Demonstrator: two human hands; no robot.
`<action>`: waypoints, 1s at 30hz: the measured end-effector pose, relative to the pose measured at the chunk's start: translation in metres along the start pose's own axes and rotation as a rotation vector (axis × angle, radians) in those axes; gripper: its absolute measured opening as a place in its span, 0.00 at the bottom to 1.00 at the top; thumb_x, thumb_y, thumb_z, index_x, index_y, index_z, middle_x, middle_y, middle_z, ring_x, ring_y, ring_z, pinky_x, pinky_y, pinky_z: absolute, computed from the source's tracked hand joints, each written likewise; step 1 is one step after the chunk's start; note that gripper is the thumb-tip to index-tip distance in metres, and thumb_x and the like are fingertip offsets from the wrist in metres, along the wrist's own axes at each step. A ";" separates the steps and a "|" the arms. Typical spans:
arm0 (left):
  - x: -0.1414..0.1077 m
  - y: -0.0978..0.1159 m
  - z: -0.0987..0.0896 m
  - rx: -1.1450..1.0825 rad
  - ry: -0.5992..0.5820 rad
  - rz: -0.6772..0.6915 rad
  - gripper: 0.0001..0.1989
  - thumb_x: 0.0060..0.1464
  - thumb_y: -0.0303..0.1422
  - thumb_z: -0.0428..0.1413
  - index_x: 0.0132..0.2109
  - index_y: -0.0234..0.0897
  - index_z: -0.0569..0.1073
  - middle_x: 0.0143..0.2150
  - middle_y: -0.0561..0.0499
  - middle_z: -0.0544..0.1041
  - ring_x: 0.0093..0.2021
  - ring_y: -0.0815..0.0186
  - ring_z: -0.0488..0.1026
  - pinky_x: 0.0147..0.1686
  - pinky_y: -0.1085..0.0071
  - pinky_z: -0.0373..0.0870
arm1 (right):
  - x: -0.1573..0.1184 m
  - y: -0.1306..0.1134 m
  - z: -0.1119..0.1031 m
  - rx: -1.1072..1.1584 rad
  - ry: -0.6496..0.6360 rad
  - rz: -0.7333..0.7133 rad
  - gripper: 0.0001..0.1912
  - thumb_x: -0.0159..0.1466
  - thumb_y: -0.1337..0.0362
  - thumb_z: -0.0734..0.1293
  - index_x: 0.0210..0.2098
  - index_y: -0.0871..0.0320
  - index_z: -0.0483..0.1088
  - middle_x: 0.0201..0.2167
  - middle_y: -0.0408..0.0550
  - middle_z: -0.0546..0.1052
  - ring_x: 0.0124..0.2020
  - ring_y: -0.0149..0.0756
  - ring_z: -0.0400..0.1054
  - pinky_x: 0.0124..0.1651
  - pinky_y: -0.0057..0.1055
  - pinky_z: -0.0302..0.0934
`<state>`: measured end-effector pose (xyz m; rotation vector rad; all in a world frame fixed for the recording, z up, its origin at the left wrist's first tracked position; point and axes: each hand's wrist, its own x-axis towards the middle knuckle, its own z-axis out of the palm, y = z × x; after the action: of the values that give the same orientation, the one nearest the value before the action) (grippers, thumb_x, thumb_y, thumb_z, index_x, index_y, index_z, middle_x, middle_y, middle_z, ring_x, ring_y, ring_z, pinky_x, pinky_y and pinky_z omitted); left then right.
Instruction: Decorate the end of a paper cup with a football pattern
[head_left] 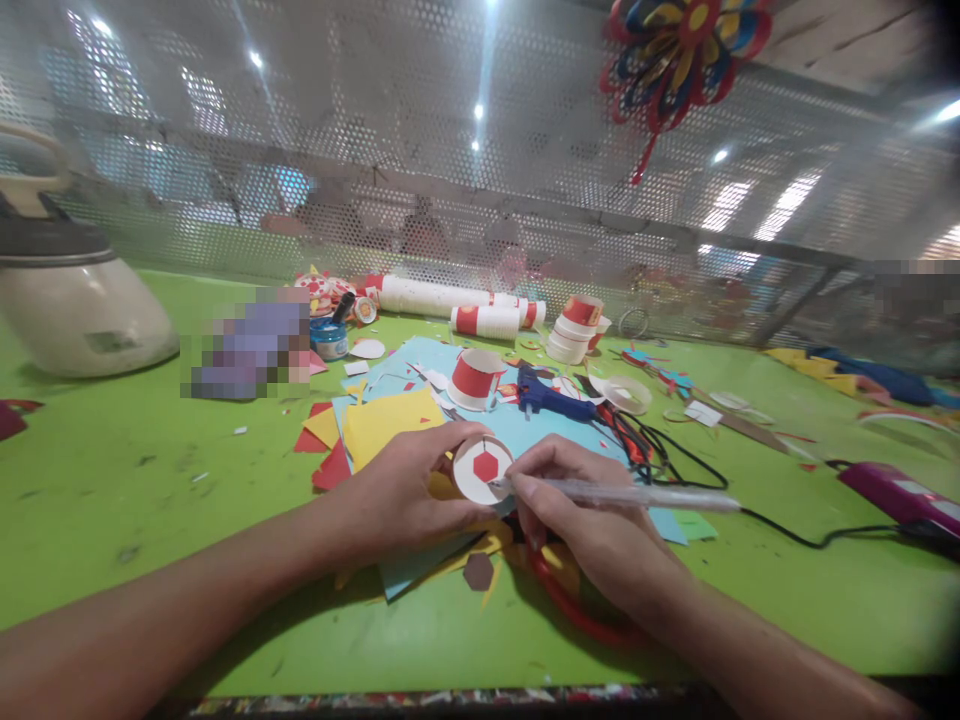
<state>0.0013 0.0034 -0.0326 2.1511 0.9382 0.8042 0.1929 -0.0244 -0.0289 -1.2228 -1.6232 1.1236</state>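
Observation:
My left hand (420,480) is wrapped round the side of a small paper cup (466,488), tipped so that its white round end faces me. A red hexagon (486,463) lies in the middle of that end. Between the fingertips of my right hand (562,495) is a pale corded pen tool (645,495), its tip at the hexagon's lower right edge. Beneath the right hand shows the red handle of what look like scissors (577,605), partly hidden. A dark hexagon piece (478,571) lies on the table in front of the cup.
Yellow paper (394,420) and light blue sheets (420,360) lie under the work. Behind are a red-and-white cup (475,380), a blue glue gun (555,398), tape (628,395) and stacked cups (574,330). A purple device (892,495) sits right, a kettle-like jug (75,300) left.

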 end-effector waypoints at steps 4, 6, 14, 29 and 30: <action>0.001 0.000 0.000 -0.015 0.006 -0.005 0.20 0.50 0.32 0.61 0.51 0.38 0.69 0.49 0.49 0.76 0.46 0.62 0.74 0.45 0.67 0.70 | 0.001 0.001 0.001 0.019 -0.009 0.005 0.06 0.61 0.62 0.64 0.29 0.57 0.67 0.15 0.37 0.68 0.16 0.26 0.61 0.20 0.23 0.57; 0.001 -0.001 0.000 -0.016 0.008 -0.009 0.22 0.50 0.33 0.61 0.52 0.38 0.68 0.49 0.49 0.76 0.45 0.62 0.74 0.45 0.67 0.70 | 0.001 0.001 0.001 0.021 -0.008 0.008 0.06 0.61 0.63 0.64 0.28 0.57 0.67 0.15 0.37 0.68 0.15 0.26 0.61 0.19 0.23 0.57; -0.001 -0.001 0.001 -0.014 0.007 -0.013 0.21 0.49 0.33 0.61 0.51 0.38 0.68 0.48 0.49 0.76 0.45 0.62 0.74 0.45 0.66 0.70 | 0.000 -0.001 0.002 0.026 -0.003 0.030 0.06 0.61 0.63 0.64 0.28 0.57 0.67 0.14 0.37 0.68 0.15 0.26 0.62 0.18 0.22 0.57; 0.001 -0.004 0.000 -0.001 0.008 0.006 0.22 0.50 0.35 0.61 0.52 0.38 0.68 0.50 0.48 0.75 0.46 0.61 0.73 0.46 0.66 0.70 | -0.001 -0.001 0.001 0.016 -0.001 0.015 0.06 0.61 0.63 0.65 0.28 0.58 0.68 0.15 0.37 0.68 0.16 0.25 0.61 0.19 0.21 0.56; 0.001 -0.004 0.000 -0.001 0.008 0.008 0.22 0.50 0.35 0.61 0.53 0.38 0.68 0.50 0.48 0.75 0.46 0.61 0.73 0.46 0.66 0.70 | -0.001 -0.001 0.001 0.015 0.004 0.008 0.06 0.61 0.63 0.65 0.28 0.58 0.68 0.15 0.37 0.68 0.16 0.25 0.61 0.19 0.21 0.56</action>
<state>0.0003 0.0057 -0.0351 2.1535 0.9339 0.8177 0.1919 -0.0258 -0.0279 -1.2227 -1.6052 1.1356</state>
